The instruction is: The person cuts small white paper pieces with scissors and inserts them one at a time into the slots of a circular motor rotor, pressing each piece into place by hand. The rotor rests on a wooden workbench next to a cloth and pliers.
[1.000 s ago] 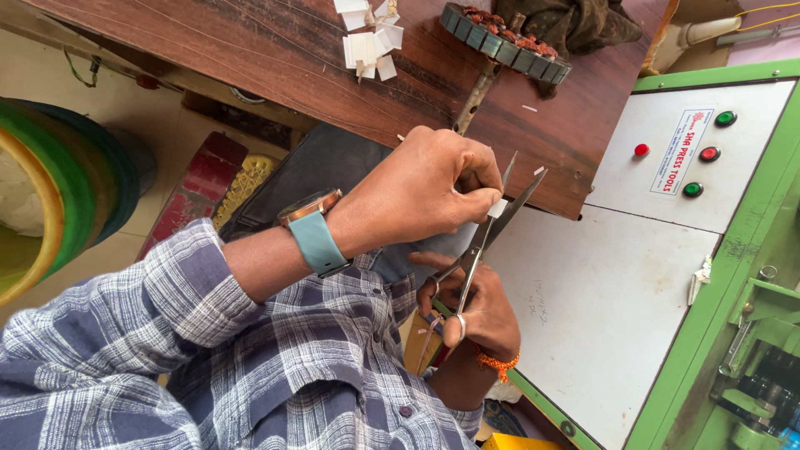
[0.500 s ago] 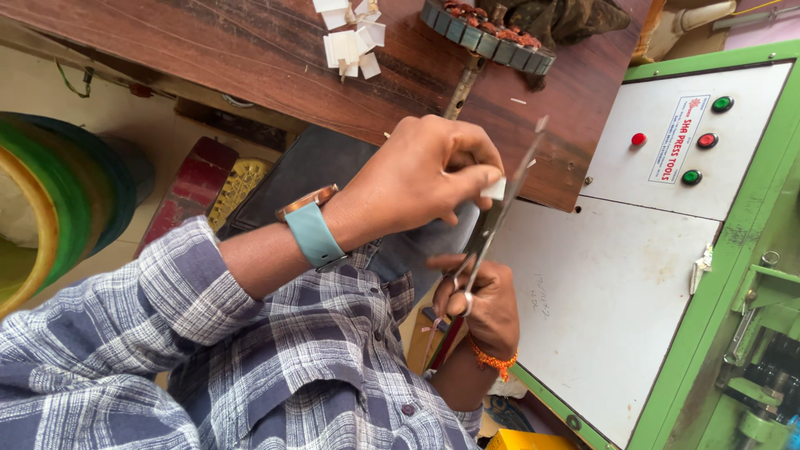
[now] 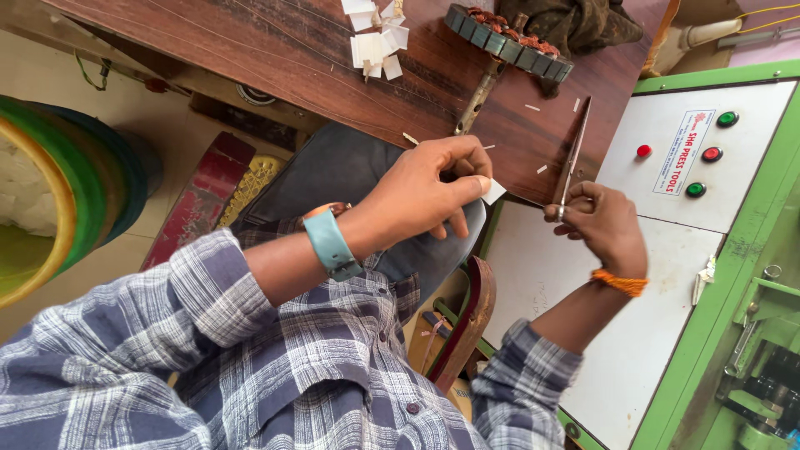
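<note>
Scissors (image 3: 572, 154) upright in your right hand (image 3: 602, 227), fingers gripping the handles, left hand (image 3: 421, 193) pinching a white paper slip (image 3: 493, 191) off the worktop (image 3: 292, 50) edge, ready for trimming.

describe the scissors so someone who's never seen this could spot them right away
Start at the green-framed machine panel with round red and green buttons, then look just left of it, over the dark wooden tabletop. The scissors stand there, blades pointing up, gripped by the right hand wearing an orange wrist thread: the only long metal blades around.
</note>
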